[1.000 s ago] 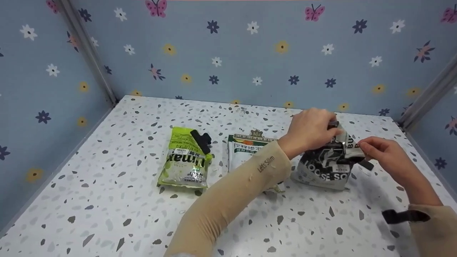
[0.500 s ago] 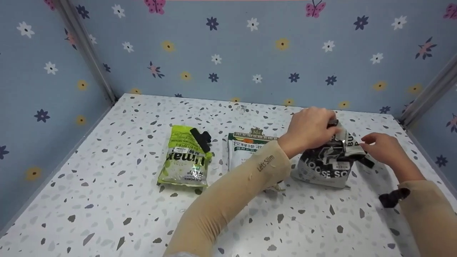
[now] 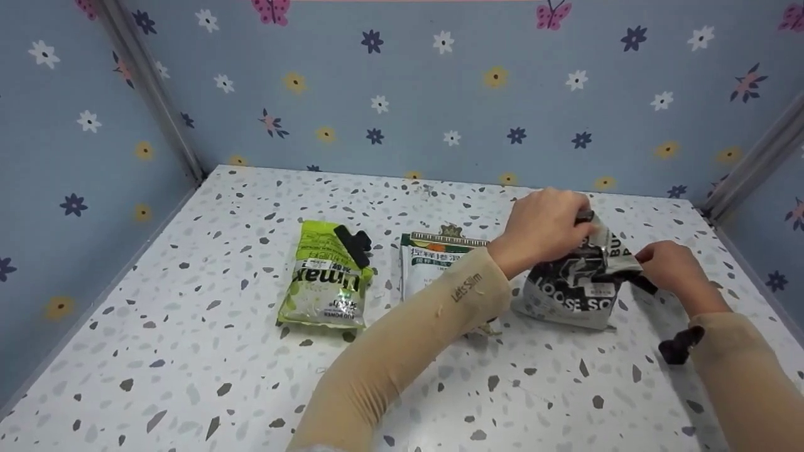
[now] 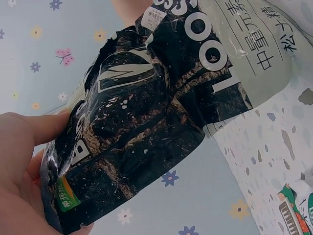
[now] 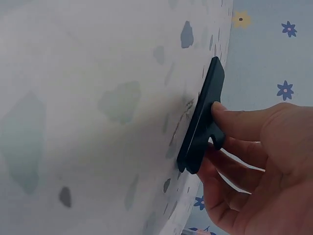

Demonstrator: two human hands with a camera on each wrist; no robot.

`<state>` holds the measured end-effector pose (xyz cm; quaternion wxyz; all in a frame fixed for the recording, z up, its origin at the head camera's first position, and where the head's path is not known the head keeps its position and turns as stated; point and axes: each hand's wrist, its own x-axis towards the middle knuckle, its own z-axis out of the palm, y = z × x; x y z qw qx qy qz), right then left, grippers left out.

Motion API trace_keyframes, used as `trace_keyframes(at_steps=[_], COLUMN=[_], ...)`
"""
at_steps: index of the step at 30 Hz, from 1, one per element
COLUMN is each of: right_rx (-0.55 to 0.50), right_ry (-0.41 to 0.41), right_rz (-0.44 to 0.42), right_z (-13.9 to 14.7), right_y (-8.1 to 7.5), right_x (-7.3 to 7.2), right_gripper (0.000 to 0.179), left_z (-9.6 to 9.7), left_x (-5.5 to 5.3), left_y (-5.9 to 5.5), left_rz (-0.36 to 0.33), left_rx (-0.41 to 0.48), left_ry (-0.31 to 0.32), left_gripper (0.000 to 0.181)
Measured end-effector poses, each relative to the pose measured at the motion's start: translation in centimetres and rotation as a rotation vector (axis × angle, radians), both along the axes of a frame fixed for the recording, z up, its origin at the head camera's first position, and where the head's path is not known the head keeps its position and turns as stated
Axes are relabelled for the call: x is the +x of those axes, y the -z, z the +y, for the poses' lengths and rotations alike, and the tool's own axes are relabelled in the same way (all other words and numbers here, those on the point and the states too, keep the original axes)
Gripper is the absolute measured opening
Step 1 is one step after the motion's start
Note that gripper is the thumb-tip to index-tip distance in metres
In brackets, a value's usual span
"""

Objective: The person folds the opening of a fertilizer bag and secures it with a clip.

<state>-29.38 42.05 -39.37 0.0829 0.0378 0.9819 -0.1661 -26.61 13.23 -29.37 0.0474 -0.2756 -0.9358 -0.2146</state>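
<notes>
My left hand (image 3: 546, 223) grips the upper end of a black and grey bag (image 3: 571, 295) with "LOOSE" printed on it, at the right of the table. The bag's crumpled dark end (image 4: 132, 122) runs into my left hand (image 4: 24, 156) in the left wrist view. At the bag's right side my right hand (image 3: 675, 270) pinches a black bag clip (image 5: 203, 122) between thumb and fingers. In the head view part of that clip (image 3: 644, 284) shows below my fingertips. Whether it bites on the bag I cannot tell.
A green bag (image 3: 323, 282) with a black clip (image 3: 353, 246) lies to the left. Between the bags is a white and green packet (image 3: 418, 273) with a gold clip (image 3: 450, 231) along its top, partly under my left forearm. Flowered blue walls (image 3: 408, 81) bound the speckled table (image 3: 220, 358).
My right hand drew slightly away from the bag's right side with fingers parted, then moved back in and pinched the clip. My left hand and the bag have hardly moved.
</notes>
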Motion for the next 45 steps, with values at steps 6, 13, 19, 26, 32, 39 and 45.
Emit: trace_keyframes(at_steps=[6,13,19,26,32,39,45], right_rx=[0.007,-0.033,-0.078,-0.101,-0.134,-0.177,-0.33], right_ry=[-0.019,-0.016,-0.064,-0.08,-0.101,-0.035,0.057], right_rz=[0.036,0.085,0.096,0.145,0.215,0.315,0.324], right_z=[0.0,0.0,-0.4,-0.2,-0.1,-0.1,-0.2], right_y=[0.2,0.3,0.2,0.8,0.8,-0.2,-2.0], right_x=[-0.1,0.5,0.8,1.3,1.9,2.8,3.8], right_gripper=[0.029,0.029,0.037,0.031,0.024,0.017,0.042], left_z=[-0.2,-0.1,-0.2,-0.4,-0.3,-0.3,-0.3], left_x=[0.0,0.0,0.2,0.3,0.3,0.3,0.2], left_y=[0.1,0.2,0.3,0.5,0.4,0.3,0.4], left_rz=[0.009,-0.006,0.012,0.032,0.044,0.036,0.042], left_rx=[-0.001,0.003,0.024,0.04,0.024,0.029,0.05], left_ry=[-0.006,-0.001,0.009,0.018,0.015,0.015,0.015], left_gripper=[0.025,0.025,0.024,0.023,0.023,0.024,0.022])
